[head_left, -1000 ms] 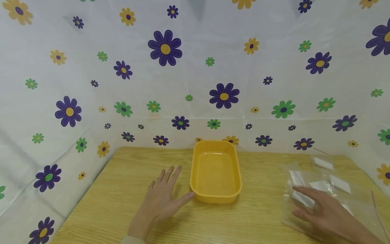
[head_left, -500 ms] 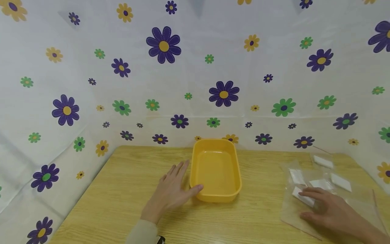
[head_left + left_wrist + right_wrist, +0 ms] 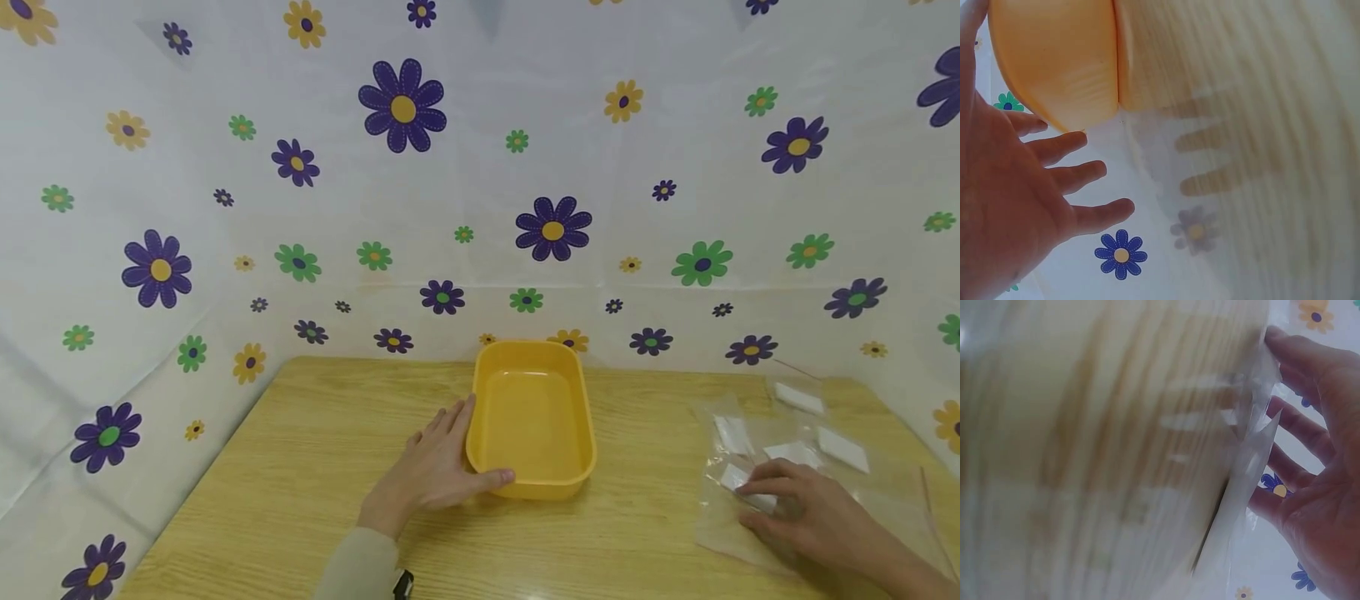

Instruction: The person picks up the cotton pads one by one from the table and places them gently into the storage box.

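Note:
My left hand [image 3: 438, 475] lies along the left side of a yellow rectangular tub [image 3: 517, 417], fingers fairly straight and thumb near its front rim. In the left wrist view the spread fingers of the left hand [image 3: 1029, 194] are beside the tub [image 3: 1054, 50]. My right hand [image 3: 813, 512] is low over clear plastic bags [image 3: 723, 529], its bent fingers and thumb at a flat white rectangular piece [image 3: 735, 477]. In the right wrist view the right hand [image 3: 1329, 450] has spread, loosely bent fingers at the bag's edge; a firm grip is not visible.
More flat white pieces lie among the bags, including one at the back [image 3: 798, 398] and one to the right [image 3: 843, 450]. A flower-printed white cloth [image 3: 465, 183] surrounds the back and sides of the wood-grain table [image 3: 300, 467].
My left hand has moved right, up against the tub, its thumb coming to the front rim. The right hand's fingers and thumb have drawn closer around the white piece.

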A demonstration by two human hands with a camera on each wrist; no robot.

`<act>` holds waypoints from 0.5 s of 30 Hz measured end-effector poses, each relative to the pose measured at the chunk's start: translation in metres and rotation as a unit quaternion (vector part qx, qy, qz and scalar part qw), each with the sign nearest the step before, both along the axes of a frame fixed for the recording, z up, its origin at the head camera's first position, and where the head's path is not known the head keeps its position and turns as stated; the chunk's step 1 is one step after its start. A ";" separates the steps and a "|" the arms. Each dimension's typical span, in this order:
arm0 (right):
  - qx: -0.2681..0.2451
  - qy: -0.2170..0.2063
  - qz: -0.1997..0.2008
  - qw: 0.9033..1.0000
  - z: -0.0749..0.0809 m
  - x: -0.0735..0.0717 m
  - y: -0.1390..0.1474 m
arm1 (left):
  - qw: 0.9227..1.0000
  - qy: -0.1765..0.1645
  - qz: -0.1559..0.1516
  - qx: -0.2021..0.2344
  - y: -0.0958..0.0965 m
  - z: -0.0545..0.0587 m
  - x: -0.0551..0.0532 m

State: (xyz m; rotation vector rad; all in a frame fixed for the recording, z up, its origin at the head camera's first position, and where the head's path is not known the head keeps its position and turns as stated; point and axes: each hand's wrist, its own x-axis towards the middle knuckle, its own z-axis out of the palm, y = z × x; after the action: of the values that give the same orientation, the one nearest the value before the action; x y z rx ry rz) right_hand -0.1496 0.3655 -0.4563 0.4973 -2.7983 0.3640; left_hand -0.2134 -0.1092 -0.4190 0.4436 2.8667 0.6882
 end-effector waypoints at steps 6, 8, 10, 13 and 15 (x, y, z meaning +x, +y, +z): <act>-0.054 0.047 0.049 0.996 -0.003 -0.004 0.000 | 1.000 -0.011 0.001 0.001 0.002 0.000 -0.002; -0.070 0.063 0.071 0.993 -0.005 -0.005 0.000 | 1.000 -0.015 0.001 0.000 0.003 -0.001 -0.002; -0.079 0.071 0.079 0.991 -0.006 -0.006 0.000 | 1.000 -0.018 -0.001 -0.002 0.003 -0.001 -0.002; -0.093 0.084 0.090 0.988 -0.007 -0.007 -0.001 | 1.000 -0.020 -0.001 -0.008 0.004 -0.001 -0.003; -0.102 0.101 0.097 0.985 -0.007 -0.007 -0.003 | 1.000 -0.020 -0.001 -0.008 0.005 0.000 -0.003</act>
State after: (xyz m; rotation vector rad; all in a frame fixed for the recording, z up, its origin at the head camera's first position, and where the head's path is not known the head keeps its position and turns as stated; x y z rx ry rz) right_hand -0.1567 0.3624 -0.4635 0.7166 -2.4907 0.5977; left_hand -0.2165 -0.1046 -0.4194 0.4263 2.8317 0.6643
